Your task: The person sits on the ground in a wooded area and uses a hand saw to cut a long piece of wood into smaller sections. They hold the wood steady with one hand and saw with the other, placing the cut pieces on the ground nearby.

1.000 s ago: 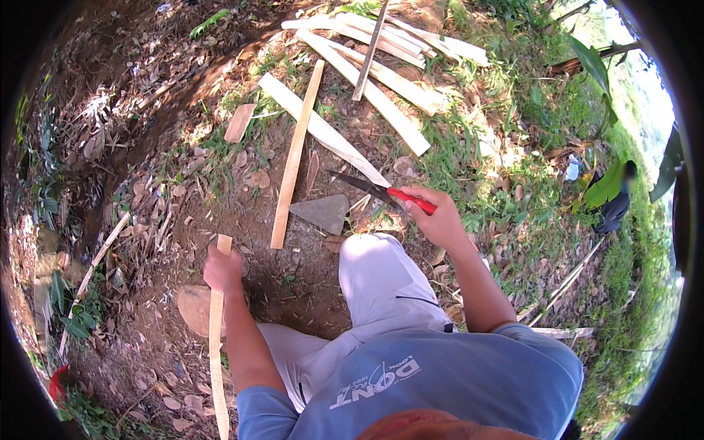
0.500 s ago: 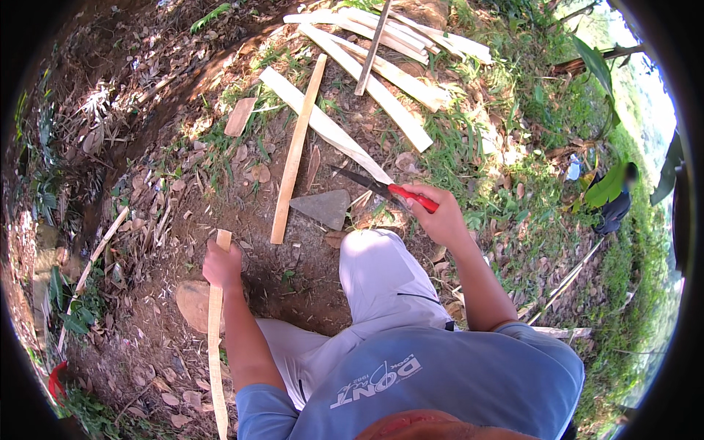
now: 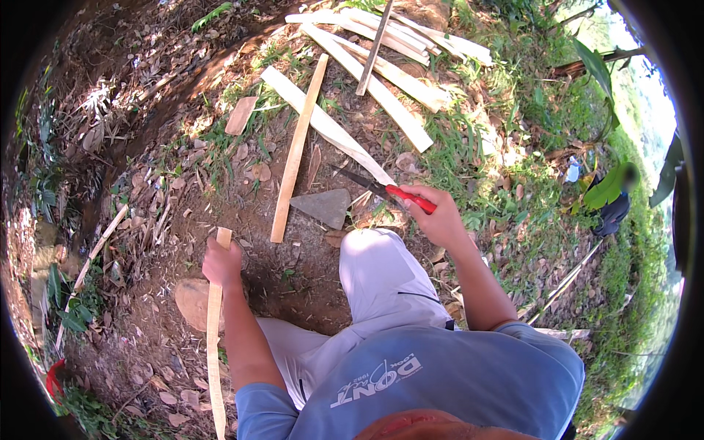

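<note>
My left hand (image 3: pixel 222 262) is closed around a long, thin wooden strip (image 3: pixel 214 345), whose short upper end sticks out above the fist and whose long part runs down past my forearm. In my right hand (image 3: pixel 440 216) is a knife (image 3: pixel 412 198) with a red handle, its dark blade pointing up and to the left. The blade lies over the ground near the lower end of a pale wooden strip (image 3: pixel 330 128). A browner wooden strip (image 3: pixel 297 154) crosses that pale one. Beside it, a grey triangular flat stone (image 3: pixel 324 207) rests on the soil.
Several pale wooden strips (image 3: pixel 396 110) are heaped at the far side, a dark narrow strip (image 3: pixel 375 48) across them. A rounded brown stone (image 3: pixel 192 303) sits by my left forearm. Another person (image 3: pixel 614 209) is at the far right behind a leaf. Something red (image 3: pixel 54 381) lies at lower left.
Almost nothing differs. My right hand and the knife have shifted very slightly to the left; my left hand keeps its hold on the wooden strip.
</note>
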The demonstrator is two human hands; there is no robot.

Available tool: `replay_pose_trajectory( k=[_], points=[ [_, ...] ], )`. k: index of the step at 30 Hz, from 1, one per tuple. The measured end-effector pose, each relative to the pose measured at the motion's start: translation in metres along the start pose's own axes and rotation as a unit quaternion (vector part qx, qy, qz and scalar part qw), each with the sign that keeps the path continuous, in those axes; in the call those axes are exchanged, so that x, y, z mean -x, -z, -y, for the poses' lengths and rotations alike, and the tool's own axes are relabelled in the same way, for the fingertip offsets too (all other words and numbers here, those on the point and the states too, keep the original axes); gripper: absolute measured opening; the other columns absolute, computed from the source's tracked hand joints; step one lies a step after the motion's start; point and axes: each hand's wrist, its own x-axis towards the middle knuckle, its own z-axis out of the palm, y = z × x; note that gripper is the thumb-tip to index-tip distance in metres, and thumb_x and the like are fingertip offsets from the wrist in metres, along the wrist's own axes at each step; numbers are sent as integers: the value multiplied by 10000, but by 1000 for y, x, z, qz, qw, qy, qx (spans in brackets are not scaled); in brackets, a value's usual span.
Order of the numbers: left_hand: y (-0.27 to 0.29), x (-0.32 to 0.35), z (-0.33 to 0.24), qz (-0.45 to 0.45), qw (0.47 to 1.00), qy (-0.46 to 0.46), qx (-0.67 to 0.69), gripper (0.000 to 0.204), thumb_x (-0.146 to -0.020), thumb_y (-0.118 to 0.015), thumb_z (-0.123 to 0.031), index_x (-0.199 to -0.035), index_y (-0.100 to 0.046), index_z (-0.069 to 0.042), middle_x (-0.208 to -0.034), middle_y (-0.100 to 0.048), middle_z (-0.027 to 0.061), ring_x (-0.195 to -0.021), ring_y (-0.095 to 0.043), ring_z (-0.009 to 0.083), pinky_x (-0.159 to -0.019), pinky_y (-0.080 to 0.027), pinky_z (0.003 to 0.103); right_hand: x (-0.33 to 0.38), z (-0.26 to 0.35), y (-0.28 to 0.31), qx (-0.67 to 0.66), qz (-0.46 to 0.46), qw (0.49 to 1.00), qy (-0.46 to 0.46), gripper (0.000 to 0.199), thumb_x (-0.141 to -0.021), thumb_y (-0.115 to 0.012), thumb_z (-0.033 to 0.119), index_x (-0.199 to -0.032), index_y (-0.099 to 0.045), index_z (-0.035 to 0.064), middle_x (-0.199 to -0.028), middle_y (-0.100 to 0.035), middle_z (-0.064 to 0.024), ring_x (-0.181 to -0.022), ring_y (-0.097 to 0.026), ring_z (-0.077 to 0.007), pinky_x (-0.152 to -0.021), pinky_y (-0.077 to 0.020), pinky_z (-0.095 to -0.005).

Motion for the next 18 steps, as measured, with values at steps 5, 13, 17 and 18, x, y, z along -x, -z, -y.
replay_pose_trajectory(
  k=[5, 13, 17, 18],
  points=[
    [3, 0, -3, 13, 1000, 12, -5, 349, -818, -728, -361, -969, -630, -62, -863, -769, 182, -779, -769, 405, -676, -614, 535, 1, 8, 0, -7, 11, 1000, -24, 313, -977, -726, 137, -1276, -766, 54, -1029, -789, -186, -857, -736, -214, -825, -574, -354],
    [-1, 0, 0, -8, 1000, -1, 4, 355, -825, -718, -368, -987, -633, -65, -867, -770, 178, -785, -768, 406, -679, -611, 538, 4, 13, 1, 33, 8, 999, -16, 315, -967, -734, 146, -1271, -768, 71, -1032, -778, -197, -828, -743, -269, -767, -569, -363],
    [1, 0, -1, 1, 1000, 2, -1, 351, -832, -711, -369, -988, -630, -65, -866, -769, 175, -783, -768, 409, -682, -612, 539, 8, 22, -2, 24, 12, 1000, -15, 321, -959, -736, 145, -1268, -765, 63, -1061, -781, -193, -836, -747, -308, -775, -574, -371],
    [1, 1, -1, 0, 1000, 2, 0, 349, -834, -710, -369, -985, -630, -65, -865, -769, 175, -783, -768, 410, -683, -612, 539, 9, 29, 0, 29, 25, 999, -31, 322, -957, -734, 142, -1267, -764, 60, -1062, -781, -192, -843, -751, -309, -781, -574, -372]
  ],
)
